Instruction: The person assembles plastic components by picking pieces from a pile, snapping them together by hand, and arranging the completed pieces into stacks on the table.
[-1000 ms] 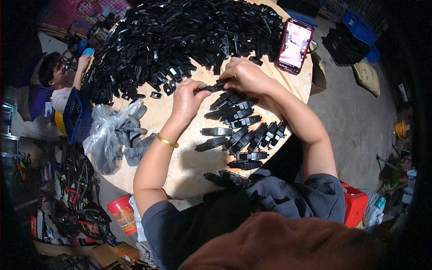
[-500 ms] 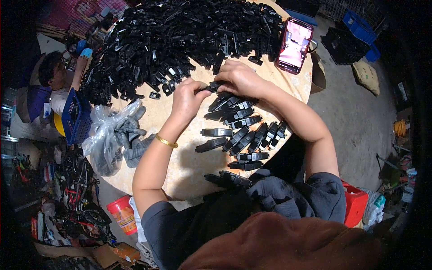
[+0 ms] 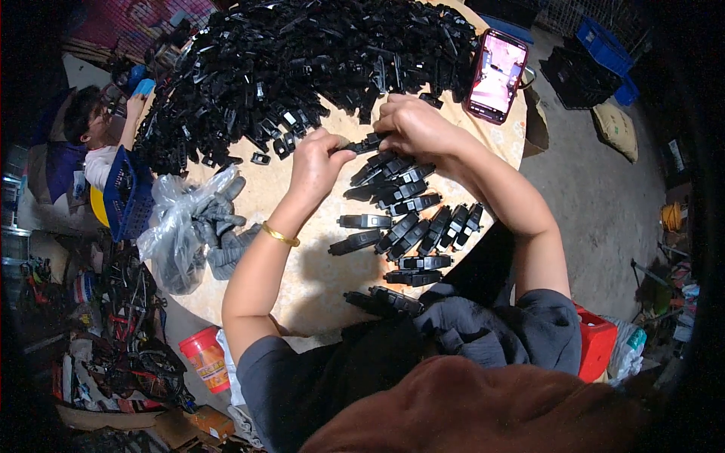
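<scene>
Nearest the body, a cluster of sorted black plastic parts (image 3: 411, 226) is laid out on the round wooden table (image 3: 302, 279), with a clear bag of grey parts (image 3: 192, 226) off to the left. Just past it, one black plastic piece (image 3: 368, 142) is pinched between the fingers of the left hand (image 3: 317, 162) and the right hand (image 3: 411, 124), both closed on it. Beyond, a large heap of black parts (image 3: 302, 57) is seen, with a phone (image 3: 497, 75) at its right edge.
</scene>
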### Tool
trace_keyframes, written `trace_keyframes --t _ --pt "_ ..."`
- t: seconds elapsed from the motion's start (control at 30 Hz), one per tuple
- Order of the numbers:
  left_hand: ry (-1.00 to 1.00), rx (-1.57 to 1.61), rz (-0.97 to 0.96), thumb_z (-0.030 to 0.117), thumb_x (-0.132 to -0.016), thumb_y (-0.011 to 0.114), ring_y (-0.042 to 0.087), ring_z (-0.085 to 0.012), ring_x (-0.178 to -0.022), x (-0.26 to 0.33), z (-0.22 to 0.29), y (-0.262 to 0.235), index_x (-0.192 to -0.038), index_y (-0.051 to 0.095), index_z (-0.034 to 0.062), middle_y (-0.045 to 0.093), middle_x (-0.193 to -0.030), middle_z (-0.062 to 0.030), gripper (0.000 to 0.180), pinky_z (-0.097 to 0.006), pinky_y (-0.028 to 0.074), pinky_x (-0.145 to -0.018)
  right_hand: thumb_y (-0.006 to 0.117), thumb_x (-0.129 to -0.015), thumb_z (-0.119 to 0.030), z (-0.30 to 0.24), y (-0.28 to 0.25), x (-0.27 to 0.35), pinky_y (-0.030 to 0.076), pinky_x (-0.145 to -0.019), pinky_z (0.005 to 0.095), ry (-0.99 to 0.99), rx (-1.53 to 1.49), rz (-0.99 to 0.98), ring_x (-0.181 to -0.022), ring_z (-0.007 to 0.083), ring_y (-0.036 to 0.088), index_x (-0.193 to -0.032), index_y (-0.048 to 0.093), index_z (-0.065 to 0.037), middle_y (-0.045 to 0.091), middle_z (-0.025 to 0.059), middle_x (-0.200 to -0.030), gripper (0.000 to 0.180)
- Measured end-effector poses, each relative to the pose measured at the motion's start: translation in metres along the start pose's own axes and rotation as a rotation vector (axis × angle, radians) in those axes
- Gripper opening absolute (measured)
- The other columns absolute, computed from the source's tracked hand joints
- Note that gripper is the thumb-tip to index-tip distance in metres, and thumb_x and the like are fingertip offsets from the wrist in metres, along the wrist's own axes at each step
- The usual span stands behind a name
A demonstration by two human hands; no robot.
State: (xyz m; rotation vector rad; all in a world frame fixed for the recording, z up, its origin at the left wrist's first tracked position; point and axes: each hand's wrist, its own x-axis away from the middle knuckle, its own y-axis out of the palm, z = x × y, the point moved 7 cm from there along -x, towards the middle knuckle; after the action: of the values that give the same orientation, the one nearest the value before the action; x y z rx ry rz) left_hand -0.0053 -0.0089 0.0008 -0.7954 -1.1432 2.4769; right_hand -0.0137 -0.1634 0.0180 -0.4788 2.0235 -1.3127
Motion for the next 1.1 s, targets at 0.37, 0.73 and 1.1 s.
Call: trace_keyframes --t 0.37,0.73,1.1 --pt "-0.014 0.104 -0.051 0.01 -0.071 0.075 0.056 -0.024 -0.069 0.006 0.006 0.013 -0.087 0.067 0.0011 0.056 -0.075 -0.0108 0.02 -0.033 0.045 -0.063 0.073 -0.073 -0.029 0.001 0.01 -0.005 0.048 -0.073 0.039 -0.008 -0.268 0.022 -0.085 0.03 0.06 -0.085 0.071 -0.004 0.064 0.0118 -0.079 0.028" --pt "0.123 0.074 -0.071 0.007 -0.077 0.07 0.057 -0.0272 -0.084 0.011 0.029 0.014 -0.097 0.066 0.0017 0.058 -0.084 -0.011 0.021 -0.035 0.046 -0.075 0.079 -0.068 -0.02 0.05 -0.008 0.012 0.05 -0.078 0.0375 0.246 -0.075 -0.069 -0.094 0.0283 0.06 -0.104 0.067 -0.005 0.062 0.0114 -0.095 0.041" --pt "0.331 -0.177 0.195 0.01 -0.077 0.07 0.054 -0.0311 -0.098 0.01 0.047 -0.005 -0.101 0.063 0.0016 0.055 -0.107 -0.0133 0.027 -0.04 0.048 -0.08 0.069 -0.084 -0.015 0.011 0.034 -0.005 0.05 -0.074 0.0285 0.255 -0.701 -0.092 -0.083 0.012 0.061 -0.109 0.064 -0.001 0.069 0.0089 -0.091 0.029"
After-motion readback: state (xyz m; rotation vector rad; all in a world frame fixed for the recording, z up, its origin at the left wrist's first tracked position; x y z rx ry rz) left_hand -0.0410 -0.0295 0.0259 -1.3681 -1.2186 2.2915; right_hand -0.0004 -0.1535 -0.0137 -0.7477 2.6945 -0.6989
